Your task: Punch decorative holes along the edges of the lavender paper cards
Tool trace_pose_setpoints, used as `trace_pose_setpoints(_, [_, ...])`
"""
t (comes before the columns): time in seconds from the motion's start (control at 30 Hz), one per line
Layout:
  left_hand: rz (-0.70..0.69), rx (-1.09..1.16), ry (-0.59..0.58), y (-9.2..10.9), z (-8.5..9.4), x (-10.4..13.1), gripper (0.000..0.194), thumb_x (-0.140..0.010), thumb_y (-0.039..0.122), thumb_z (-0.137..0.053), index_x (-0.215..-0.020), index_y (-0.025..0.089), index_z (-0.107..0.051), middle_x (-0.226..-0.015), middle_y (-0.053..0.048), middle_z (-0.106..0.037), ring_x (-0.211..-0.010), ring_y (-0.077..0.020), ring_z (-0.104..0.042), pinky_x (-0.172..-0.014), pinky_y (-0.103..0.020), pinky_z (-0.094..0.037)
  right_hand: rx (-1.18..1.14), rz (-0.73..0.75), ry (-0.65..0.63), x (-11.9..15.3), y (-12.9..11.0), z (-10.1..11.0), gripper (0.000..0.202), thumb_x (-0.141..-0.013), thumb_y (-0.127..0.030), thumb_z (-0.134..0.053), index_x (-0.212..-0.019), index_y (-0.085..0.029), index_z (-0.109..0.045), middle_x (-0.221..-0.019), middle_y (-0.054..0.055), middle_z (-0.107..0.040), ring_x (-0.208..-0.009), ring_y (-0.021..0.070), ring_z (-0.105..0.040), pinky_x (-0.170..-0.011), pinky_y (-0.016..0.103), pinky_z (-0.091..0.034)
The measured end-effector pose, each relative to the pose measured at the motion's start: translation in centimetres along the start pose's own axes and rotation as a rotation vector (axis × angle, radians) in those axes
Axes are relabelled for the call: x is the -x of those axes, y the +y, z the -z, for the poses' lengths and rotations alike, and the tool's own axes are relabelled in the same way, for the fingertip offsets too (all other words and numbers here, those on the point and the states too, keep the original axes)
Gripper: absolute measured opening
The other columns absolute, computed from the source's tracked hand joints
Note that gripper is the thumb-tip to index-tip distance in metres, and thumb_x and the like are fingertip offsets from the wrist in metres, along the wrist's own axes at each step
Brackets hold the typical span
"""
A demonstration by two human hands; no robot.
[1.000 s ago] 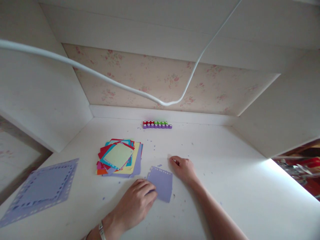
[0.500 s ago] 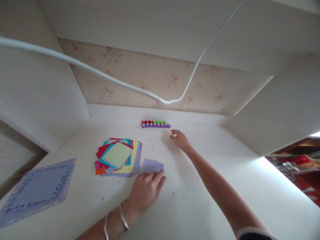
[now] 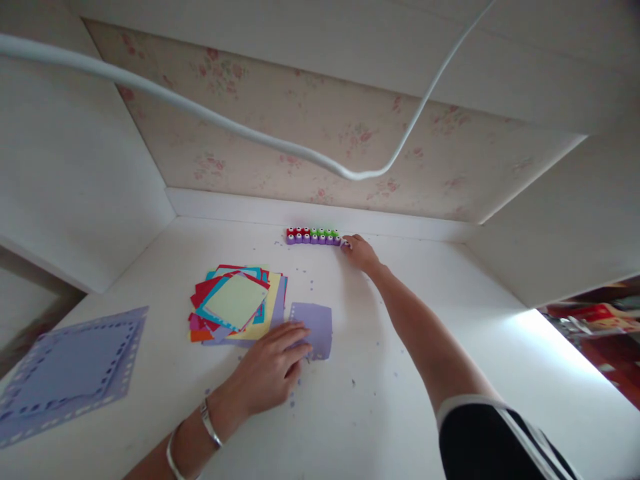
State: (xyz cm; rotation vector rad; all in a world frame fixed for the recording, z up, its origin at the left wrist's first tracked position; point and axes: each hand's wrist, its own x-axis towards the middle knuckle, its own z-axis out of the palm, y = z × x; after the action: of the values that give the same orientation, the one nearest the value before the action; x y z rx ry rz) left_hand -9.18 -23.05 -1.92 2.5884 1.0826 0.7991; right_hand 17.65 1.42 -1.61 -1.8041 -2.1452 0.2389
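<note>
A small purple paper sheet [image 3: 319,327] with punched holes along its left edge lies on the white table. My left hand [image 3: 273,367] rests on the sheet's lower left part, fingers stretched out and nothing gripped. At the back stand two rows of small paper punches: a purple front row [image 3: 314,239] and, behind it, red punches [image 3: 298,231] and green punches [image 3: 325,232]. My right hand [image 3: 361,253] reaches to the right end of the purple row, its fingertips closed round the last purple punch [image 3: 345,243], which they partly hide.
A fanned stack of coloured paper squares [image 3: 237,301] lies left of the purple sheet. Farther left are larger lilac sheets [image 3: 75,367] with punched borders. Tiny paper bits dot the tabletop [image 3: 400,413]. A white cable [image 3: 295,150] hangs across the upper view.
My right hand has moved back to the end of the purple punch row and closed there. My left hand has slid left and nearer, uncovering more of the purple sheet.
</note>
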Motion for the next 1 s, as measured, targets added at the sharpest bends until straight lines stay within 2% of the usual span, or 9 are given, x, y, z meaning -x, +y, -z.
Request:
trace_pose_setpoints(0.13, [0.000,-0.051,-0.082,0.5,-0.6,-0.3,0.025,-0.088,0.016,-0.054,-0.108,0.024,-0.067,-0.120,-0.004,-0.063,-0.115,-0.0227,-0.054,-0.100,-0.044,-0.044,-0.065,-0.010,0.055,3.3,0.4,0.8,0.027,-0.089,-0.030,-0.053,-0.108,-0.016,-0.065,-0.109,0.011,-0.065,-0.094,0.0207,-0.063,-0.086,0.031,-0.045])
trace_pose_setpoints(0.27, [0.057,-0.122,-0.065,1.4,-1.4,-1.2,0.025,-0.090,0.025,-0.053,-0.112,0.026,-0.065,-0.114,-0.006,-0.062,-0.106,-0.0237,-0.055,-0.090,-0.044,-0.044,-0.207,-0.017,0.103,9.6,0.2,1.2,0.031,-0.091,-0.040,-0.049,-0.110,-0.019,-0.063,-0.107,0.009,-0.068,-0.092,0.0171,-0.065,-0.077,0.028,-0.051])
trace_pose_setpoints(0.37, [0.069,-0.142,-0.049,2.0,-2.2,-2.3,0.027,-0.091,0.028,-0.052,-0.115,0.025,-0.065,-0.111,-0.007,-0.062,-0.103,-0.0244,-0.053,-0.087,-0.043,-0.043,-0.648,-0.041,0.103,14.8,-0.6,1.3,0.033,-0.084,-0.044,-0.058,-0.104,-0.018,-0.063,-0.099,0.009,-0.070,-0.089,0.0196,-0.068,-0.076,0.030,-0.053])
trace_pose_setpoints(0.5, [0.064,-0.115,-0.051,2.0,-2.7,-3.9,0.023,-0.090,0.031,-0.053,-0.108,0.025,-0.067,-0.108,-0.007,-0.062,-0.101,-0.0246,-0.053,-0.087,-0.043,-0.043,-0.876,-0.078,0.001,19.6,-1.7,1.1,0.031,-0.082,-0.043,-0.063,-0.101,-0.019,-0.062,-0.096,0.008,-0.071,-0.085,0.0201,-0.069,-0.075,0.032,-0.054])
trace_pose_setpoints(0.6, [0.053,-0.092,-0.063,1.4,-2.9,-5.0,0.025,-0.091,0.035,-0.052,-0.108,0.025,-0.067,-0.115,-0.007,-0.061,-0.102,-0.0244,-0.055,-0.089,-0.043,-0.044,-0.897,-0.115,0.037,20.9,-2.4,0.4,0.030,-0.081,-0.043,-0.064,-0.100,-0.020,-0.064,-0.096,0.008,-0.072,-0.085,0.0199,-0.069,-0.076,0.032,-0.054])
trace_pose_setpoints(0.7, [0.054,-0.123,-0.070,0.6,-3.3,-5.7,0.028,-0.094,0.031,-0.046,-0.115,0.026,-0.063,-0.124,-0.006,-0.059,-0.104,-0.0230,-0.057,-0.089,-0.041,-0.046,-0.848,-0.152,0.068,20.9,-2.7,-0.2,0.031,-0.082,-0.043,-0.063,-0.103,-0.020,-0.065,-0.092,0.008,-0.073,-0.083,0.0196,-0.069,-0.077,0.033,-0.053])
trace_pose_setpoints(0.83, [0.077,-0.168,-0.053,-0.3,-4.1,-5.8,0.030,-0.094,0.029,-0.045,-0.119,0.024,-0.060,-0.133,-0.007,-0.055,-0.105,-0.0229,-0.060,-0.084,-0.038,-0.050,-0.875,-0.170,0.063,20.6,-2.8,-0.5,0.035,-0.082,-0.045,-0.062,-0.107,-0.020,-0.064,-0.098,0.009,-0.073,-0.088,0.0206,-0.069,-0.080,0.034,-0.053])
trace_pose_setpoints(1.0, [0.104,-0.195,-0.053,-0.5,-4.4,-5.6,0.031,-0.094,0.029,-0.045,-0.122,0.024,-0.057,-0.136,-0.007,-0.053,-0.101,-0.0229,-0.063,-0.081,-0.038,-0.052,-0.938,-0.197,0.062,20.3,-2.4,-0.5,0.036,-0.082,-0.046,-0.063,-0.107,-0.020,-0.063,-0.106,0.011,-0.071,-0.095,0.0221,-0.067,-0.085,0.036,-0.052])
